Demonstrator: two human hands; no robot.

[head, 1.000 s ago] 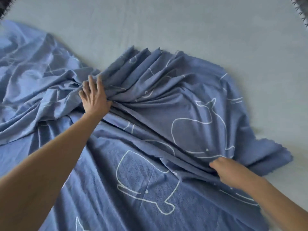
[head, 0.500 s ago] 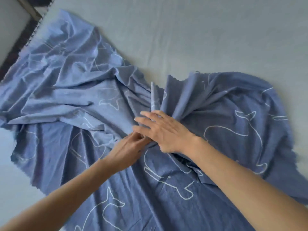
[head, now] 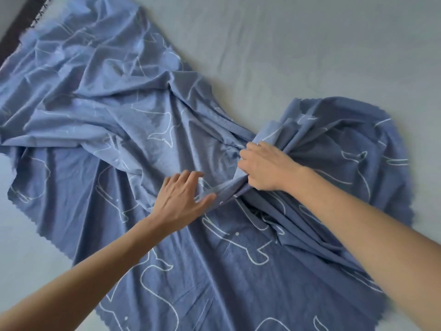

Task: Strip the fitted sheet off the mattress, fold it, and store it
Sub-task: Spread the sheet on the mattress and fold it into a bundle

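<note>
Gathering is where things stand: the right hand (head: 265, 167) is clenched around a bunched waist of the blue whale-print sheet (head: 167, 271), its fingers curled into the pleats. The left hand (head: 181, 199) lies just beside it with fingers spread and relaxed on the cloth, thumb against the ridge of fabric that runs into the other fist — pressing, not gripping, as far as I can see. The sheet lies loose and rumpled on top of the pale mattress (head: 310, 44), fanning out to either side of the grip, one end reaching toward the dark bed frame (head: 14, 27) at the upper left. Its zigzag edges lie free on the surface, none visibly tucked under, so stripping looks done. Folding I judge barely begun — no flat, squared layers, only creases and a gathered middle. Smoothing, folding down to a packet and storing all remain; no storage place is in view.
</note>
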